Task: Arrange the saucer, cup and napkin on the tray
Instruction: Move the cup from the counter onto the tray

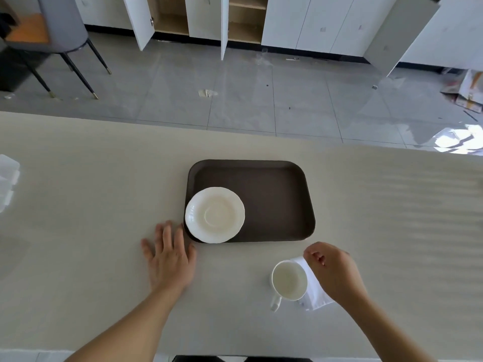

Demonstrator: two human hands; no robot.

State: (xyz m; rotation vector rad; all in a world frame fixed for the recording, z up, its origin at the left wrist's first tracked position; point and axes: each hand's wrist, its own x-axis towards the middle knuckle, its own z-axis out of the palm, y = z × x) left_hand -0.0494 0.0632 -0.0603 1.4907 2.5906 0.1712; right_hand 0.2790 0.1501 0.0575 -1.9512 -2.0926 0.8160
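A dark brown tray [274,194] lies on the table ahead of me. A white saucer [214,215] rests in its near left corner, overlapping the rim. My left hand [170,253] lies flat on the table just left of the tray, fingers spread, holding nothing. A white cup [289,280] stands on the table near the tray's right front, its handle pointing toward me. A folded white napkin [315,293] lies beside the cup, partly under my right hand [333,270]. That hand hovers over the napkin with fingers curled, touching its top edge.
The pale table [104,205] stretches wide to both sides. A clear plastic object [7,178] sits at the far left edge. Beyond the table lie a grey tiled floor, a chair [60,35] and white cabinets with open doors.
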